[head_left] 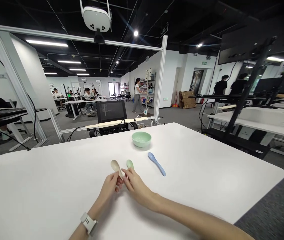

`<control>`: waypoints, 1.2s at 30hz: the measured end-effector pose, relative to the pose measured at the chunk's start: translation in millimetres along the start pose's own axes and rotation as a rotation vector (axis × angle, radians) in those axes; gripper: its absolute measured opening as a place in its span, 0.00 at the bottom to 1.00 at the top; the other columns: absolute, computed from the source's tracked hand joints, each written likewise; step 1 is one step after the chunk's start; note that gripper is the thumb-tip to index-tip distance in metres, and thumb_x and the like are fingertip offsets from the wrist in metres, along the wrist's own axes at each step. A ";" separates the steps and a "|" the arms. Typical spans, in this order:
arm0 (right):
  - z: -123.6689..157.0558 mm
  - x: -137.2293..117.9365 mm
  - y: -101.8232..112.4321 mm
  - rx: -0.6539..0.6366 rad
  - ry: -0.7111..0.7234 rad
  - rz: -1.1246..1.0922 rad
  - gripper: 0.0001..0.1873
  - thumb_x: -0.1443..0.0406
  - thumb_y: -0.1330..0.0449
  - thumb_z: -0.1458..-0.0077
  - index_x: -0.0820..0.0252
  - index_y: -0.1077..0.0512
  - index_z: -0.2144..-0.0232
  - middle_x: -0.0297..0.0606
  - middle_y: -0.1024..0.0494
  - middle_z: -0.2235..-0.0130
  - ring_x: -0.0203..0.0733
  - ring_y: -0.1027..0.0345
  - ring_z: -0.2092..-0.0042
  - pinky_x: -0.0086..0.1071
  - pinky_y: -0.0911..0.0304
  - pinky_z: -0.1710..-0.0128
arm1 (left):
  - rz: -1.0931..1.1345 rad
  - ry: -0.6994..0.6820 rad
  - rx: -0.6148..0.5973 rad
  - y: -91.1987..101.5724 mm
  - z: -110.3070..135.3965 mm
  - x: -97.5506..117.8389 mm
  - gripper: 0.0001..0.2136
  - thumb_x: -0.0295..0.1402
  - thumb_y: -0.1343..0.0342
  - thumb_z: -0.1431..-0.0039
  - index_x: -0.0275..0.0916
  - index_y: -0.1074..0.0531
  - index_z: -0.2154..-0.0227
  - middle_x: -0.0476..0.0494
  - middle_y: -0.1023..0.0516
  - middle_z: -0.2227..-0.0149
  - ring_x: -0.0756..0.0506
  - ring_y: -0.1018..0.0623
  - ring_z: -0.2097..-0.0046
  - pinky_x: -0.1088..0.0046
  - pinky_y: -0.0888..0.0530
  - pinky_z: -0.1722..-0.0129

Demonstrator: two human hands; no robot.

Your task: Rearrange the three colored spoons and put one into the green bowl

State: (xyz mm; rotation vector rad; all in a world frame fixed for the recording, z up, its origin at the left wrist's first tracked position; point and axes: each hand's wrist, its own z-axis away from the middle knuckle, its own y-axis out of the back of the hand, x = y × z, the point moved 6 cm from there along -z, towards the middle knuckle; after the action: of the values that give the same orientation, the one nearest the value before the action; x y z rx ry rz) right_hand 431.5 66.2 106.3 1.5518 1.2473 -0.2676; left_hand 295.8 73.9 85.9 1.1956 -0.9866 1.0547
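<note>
My left hand (112, 184) is closed on a beige spoon (115, 165), its bowl pointing away from me. Close against it, my right hand (138, 186) has its thumb and index finger apart beside the spoon's handle; whether they touch it I cannot tell. A light green spoon (130, 163) shows only its bowl end beyond the right hand, which hides the rest. To the right, a blue spoon (157, 164) lies slantwise on the white table (202, 170). Farther back stands a green bowl (141, 139).
Behind the table's far edge are a metal frame (164, 80) and a black mesh chair (112, 111). Another desk (264, 125) with a black monitor stand is on the right. People sit at desks in the background, and one person (137, 95) is by a shelf.
</note>
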 end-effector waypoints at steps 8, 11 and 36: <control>-6.1 40.5 13.9 0.003 -0.181 0.430 0.25 0.63 0.44 0.32 0.65 0.33 0.35 0.57 0.22 0.48 0.60 0.27 0.48 0.51 0.33 0.45 | -0.311 -0.017 0.090 -3.0 -15.4 -2.2 0.26 0.58 0.54 0.41 0.45 0.39 0.86 0.45 0.30 0.81 0.45 0.30 0.74 0.63 0.35 0.66; -7.6 47.4 10.6 -0.012 -0.162 0.438 0.27 0.70 0.48 0.33 0.65 0.34 0.34 0.54 0.20 0.48 0.55 0.26 0.48 0.44 0.33 0.45 | -0.443 0.005 0.117 -13.5 -19.7 3.0 0.23 0.49 0.54 0.37 0.45 0.36 0.85 0.42 0.24 0.79 0.43 0.26 0.73 0.63 0.36 0.65; 44.0 211.8 227.2 0.154 -0.437 0.680 0.15 0.65 0.49 0.31 0.62 0.21 0.57 0.47 0.22 0.61 0.49 0.24 0.60 0.34 0.36 0.57 | -0.954 0.040 0.143 -57.3 -37.9 23.9 0.26 0.37 0.64 0.28 0.34 0.18 0.60 0.34 0.12 0.55 0.40 0.17 0.54 0.65 0.31 0.58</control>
State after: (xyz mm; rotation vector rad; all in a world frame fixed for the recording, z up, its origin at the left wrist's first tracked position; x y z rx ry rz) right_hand 722.6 177.7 70.7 1.8308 0.3310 -0.2404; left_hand 358.4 110.4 92.0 1.5154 -0.2162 0.3760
